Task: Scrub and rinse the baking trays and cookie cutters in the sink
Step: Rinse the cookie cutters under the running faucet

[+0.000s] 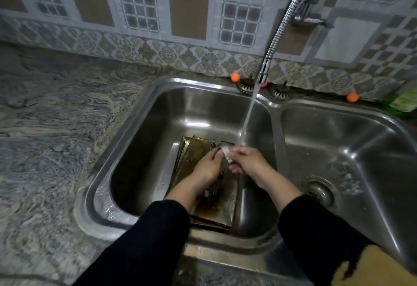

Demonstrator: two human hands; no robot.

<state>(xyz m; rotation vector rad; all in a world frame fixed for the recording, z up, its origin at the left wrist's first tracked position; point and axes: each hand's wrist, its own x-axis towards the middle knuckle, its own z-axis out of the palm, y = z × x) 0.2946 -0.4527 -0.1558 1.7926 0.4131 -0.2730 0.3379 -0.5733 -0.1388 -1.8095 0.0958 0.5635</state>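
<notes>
Stacked brass-coloured baking trays (198,148) lie tilted in the left sink basin (162,116). Above them my left hand (208,168) and my right hand (247,160) meet around a small metal cookie cutter (225,153), both gripping it. Water runs from the flexible chrome faucet (262,73) in a stream (247,118) that lands just beside my right hand. More small metal pieces (212,192) lie on the trays under my left wrist, partly hidden.
The right sink basin (338,141) has a drain (320,193) and nothing else in it. Two strainer plugs (244,84) sit on the sink's back rim. A marbled stone counter (56,139) spreads to the left. Something green (404,102) lies at the far right.
</notes>
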